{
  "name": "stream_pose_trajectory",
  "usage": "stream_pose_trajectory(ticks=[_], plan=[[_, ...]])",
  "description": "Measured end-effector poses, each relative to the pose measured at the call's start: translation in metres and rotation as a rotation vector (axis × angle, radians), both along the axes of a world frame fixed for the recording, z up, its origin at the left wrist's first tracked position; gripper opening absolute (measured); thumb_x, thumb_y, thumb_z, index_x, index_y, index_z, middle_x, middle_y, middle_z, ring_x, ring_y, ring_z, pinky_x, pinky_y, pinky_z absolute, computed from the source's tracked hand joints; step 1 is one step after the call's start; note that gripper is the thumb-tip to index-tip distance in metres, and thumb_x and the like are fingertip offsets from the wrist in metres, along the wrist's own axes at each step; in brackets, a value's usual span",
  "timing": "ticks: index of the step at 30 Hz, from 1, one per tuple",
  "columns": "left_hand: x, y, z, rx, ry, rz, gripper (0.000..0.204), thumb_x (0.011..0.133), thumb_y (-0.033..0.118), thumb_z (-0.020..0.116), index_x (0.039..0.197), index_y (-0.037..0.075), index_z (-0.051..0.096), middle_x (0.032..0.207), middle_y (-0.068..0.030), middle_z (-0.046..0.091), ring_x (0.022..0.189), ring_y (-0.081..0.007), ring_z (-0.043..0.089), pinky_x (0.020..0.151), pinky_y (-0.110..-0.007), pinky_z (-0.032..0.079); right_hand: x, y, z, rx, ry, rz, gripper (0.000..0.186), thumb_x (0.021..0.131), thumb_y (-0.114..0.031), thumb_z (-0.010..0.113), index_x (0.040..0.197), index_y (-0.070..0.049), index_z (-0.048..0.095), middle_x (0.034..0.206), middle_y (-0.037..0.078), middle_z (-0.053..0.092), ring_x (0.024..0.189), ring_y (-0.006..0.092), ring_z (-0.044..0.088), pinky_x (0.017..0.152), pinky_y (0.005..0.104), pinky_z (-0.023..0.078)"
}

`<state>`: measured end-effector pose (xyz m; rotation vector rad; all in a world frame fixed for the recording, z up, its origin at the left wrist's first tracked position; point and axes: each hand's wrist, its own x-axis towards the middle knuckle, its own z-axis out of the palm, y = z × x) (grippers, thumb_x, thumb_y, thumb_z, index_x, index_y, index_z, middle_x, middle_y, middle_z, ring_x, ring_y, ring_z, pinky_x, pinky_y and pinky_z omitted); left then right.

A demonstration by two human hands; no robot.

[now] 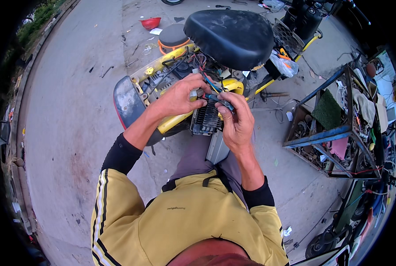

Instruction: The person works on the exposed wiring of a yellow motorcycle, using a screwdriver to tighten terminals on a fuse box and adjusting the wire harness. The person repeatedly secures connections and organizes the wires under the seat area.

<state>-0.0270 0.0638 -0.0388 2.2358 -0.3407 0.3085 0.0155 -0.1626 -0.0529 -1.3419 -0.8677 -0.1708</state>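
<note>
A yellow-framed electric scooter (176, 123) stands in front of me, its wiring exposed under the raised black seat (231, 37). My left hand (182, 96) is closed, thumb and fingers pinching a small pale connector (193, 94) on the wires. Close beside it, my right hand (238, 119) pinches a dark cable end (225, 103) with some teal on it. Coloured wires (211, 83) run from the scooter to between my hands. Just below them is a black finned controller box (205, 120), near my knees. My fingers partly hide the cable ends.
A metal rack (324, 135) full of scrap parts stands to the right. A hammer (275, 94) lies on the ground beyond the scooter. At the far left of the scooter are an orange-rimmed stool (173, 37) and a red bowl-like object (150, 23). A wrench (107, 71) lies on the pavement.
</note>
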Motion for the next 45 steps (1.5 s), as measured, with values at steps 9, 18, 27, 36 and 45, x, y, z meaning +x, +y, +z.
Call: stream_pose_trajectory(ticks=[9,18,27,36,45], plan=[[-0.001,0.000,0.001,0.012,0.011,0.020,0.031,0.083,0.003,0.084,0.112,0.000,0.075,0.136,-0.0141,0.069,0.135,-0.0362,0.062,0.115,-0.046,0.050,0.016,0.004,0.008,0.009,0.213,0.107,0.020,0.109,-0.005,0.068,0.129,-0.001,0.066,0.108,0.009,0.074,0.092,0.0155,0.069,0.078,0.0300,0.056],[-0.001,-0.002,0.000,0.030,-0.024,0.013,0.031,0.084,-0.001,0.083,0.112,0.001,0.073,0.140,-0.0119,0.068,0.135,-0.0325,0.063,0.114,-0.044,0.051,0.010,-0.005,0.003,-0.025,0.167,-0.014,0.019,0.100,0.010,0.070,0.117,0.001,0.073,0.109,0.010,0.074,0.093,0.0165,0.073,0.082,0.0297,0.058],[0.000,-0.011,-0.003,0.019,-0.034,0.121,0.018,0.088,0.000,0.080,0.104,0.002,0.074,0.133,-0.0120,0.074,0.131,-0.0330,0.068,0.112,-0.043,0.053,0.012,-0.025,0.015,0.164,0.324,-0.070,0.016,0.108,0.000,0.071,0.123,0.002,0.072,0.107,0.006,0.077,0.088,0.0104,0.071,0.081,0.0249,0.058],[-0.005,-0.025,0.004,0.167,-0.053,0.193,0.015,0.095,-0.001,0.072,0.110,0.001,0.070,0.137,-0.0131,0.073,0.132,-0.0362,0.064,0.111,-0.046,0.051,0.008,-0.061,0.007,-0.054,0.267,-0.248,0.012,0.113,-0.009,0.065,0.122,0.000,0.067,0.096,0.007,0.076,0.088,0.0111,0.071,0.081,0.0278,0.057],[-0.008,-0.035,0.012,0.179,0.048,0.225,0.012,0.103,0.004,0.068,0.113,0.002,0.062,0.139,-0.0153,0.072,0.136,-0.0360,0.063,0.113,-0.046,0.049,-0.014,-0.047,-0.075,-0.305,0.366,-0.306,0.021,0.105,-0.011,0.074,0.123,-0.002,0.070,0.106,0.011,0.070,0.083,0.0233,0.063,0.078,0.0362,0.054]])
